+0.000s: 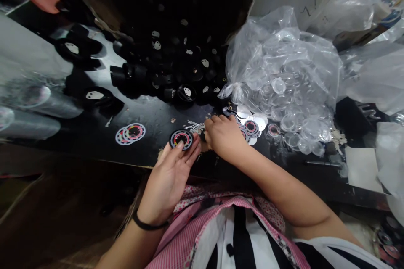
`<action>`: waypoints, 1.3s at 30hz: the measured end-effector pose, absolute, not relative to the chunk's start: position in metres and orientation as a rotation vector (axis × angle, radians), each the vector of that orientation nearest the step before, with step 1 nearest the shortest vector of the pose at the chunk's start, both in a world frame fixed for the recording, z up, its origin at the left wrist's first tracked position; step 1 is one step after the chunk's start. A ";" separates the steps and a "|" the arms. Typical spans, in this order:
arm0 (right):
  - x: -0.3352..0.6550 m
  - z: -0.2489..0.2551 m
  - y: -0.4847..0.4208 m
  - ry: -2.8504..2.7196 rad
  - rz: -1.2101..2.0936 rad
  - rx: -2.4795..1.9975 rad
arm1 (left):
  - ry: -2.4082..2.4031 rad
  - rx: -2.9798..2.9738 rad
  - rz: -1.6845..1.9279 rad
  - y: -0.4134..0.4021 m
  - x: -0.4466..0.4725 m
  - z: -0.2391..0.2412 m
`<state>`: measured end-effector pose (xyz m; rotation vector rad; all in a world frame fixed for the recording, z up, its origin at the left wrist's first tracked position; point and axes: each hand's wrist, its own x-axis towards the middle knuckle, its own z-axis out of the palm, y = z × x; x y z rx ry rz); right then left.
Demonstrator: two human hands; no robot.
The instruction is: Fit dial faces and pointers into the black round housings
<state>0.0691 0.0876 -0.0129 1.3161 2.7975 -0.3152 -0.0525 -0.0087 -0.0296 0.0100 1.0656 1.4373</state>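
My left hand (172,172) holds a round black gauge body (181,139) with a printed dial face, red and yellow in its middle; the thumb rests on its edge. My right hand (224,136) is closed, knuckles up and fingers bent down to the table, beside a small heap of thin white slivers (195,127). Whatever its fingertips pinch is hidden below the hand. Just past its knuckles lie loose printed dial discs (251,128) and plain white discs (259,121), partly covered by the hand. Two more overlapping dial discs (134,133) lie to the left.
Many black housings (135,75) with pale tags spill from a dark box at the back. A clear plastic bag (284,59) of transparent round covers (293,124) stands right. Wrapped cylindrical stacks (30,122) lie left. A pen-like rod (322,163) and white card (362,168) lie right.
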 end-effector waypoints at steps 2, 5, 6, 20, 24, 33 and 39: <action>0.069 -0.014 0.089 2.793 -0.328 1.334 | 1.069 -0.020 1.433 -0.009 -0.054 -0.028; 0.072 -0.016 0.090 2.799 -0.378 1.365 | 1.058 -0.053 1.413 -0.014 -0.054 -0.028; 0.074 -0.016 0.090 2.805 -0.408 1.376 | 1.053 -0.071 1.399 -0.015 -0.053 -0.028; 0.122 -0.005 0.049 2.926 -1.209 1.736 | 0.953 0.053 1.413 -0.008 -0.020 -0.022; 0.122 0.002 0.046 2.889 -1.086 1.790 | 0.984 0.213 1.483 -0.013 -0.015 -0.021; 0.127 0.012 0.040 2.889 -1.406 1.778 | 1.123 0.388 1.315 0.002 -0.006 -0.027; 0.129 0.014 0.041 2.824 -1.329 1.777 | 1.191 0.579 1.239 -0.005 -0.009 -0.031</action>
